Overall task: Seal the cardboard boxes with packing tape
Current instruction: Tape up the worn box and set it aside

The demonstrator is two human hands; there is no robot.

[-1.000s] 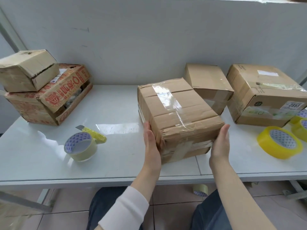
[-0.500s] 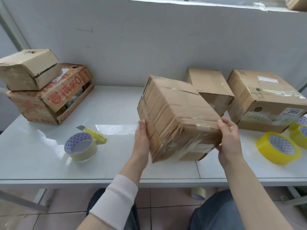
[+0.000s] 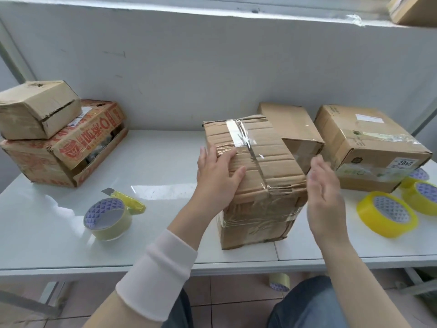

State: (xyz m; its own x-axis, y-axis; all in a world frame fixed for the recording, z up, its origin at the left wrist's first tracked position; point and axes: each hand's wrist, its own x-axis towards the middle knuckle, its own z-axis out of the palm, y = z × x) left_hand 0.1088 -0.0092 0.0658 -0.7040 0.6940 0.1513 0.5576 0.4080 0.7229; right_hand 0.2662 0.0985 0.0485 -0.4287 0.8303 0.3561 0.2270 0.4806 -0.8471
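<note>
The cardboard box point(image 3: 267, 162) is stood near the front edge of the table point(image 3: 165, 162), steadied by the left hand point(image 3: 217, 178) laid flat, fingers straight, on its top; the right hand point(image 3: 326, 195), blurred, outspread and empty, is held just beside it, seemingly for turning.

the middle box point(image 3: 260, 166) is plain brown card under clear, shiny tape. the table point(image 3: 165, 166) is white. the near tape roll point(image 3: 108, 220) is pale beige, its core white with blue triangles; the right-hand roll point(image 3: 387, 216) is bright yellow with the same triangles. the left lower box point(image 3: 71, 150) carries red print. the cutter point(image 3: 132, 203) is yellow.
</note>
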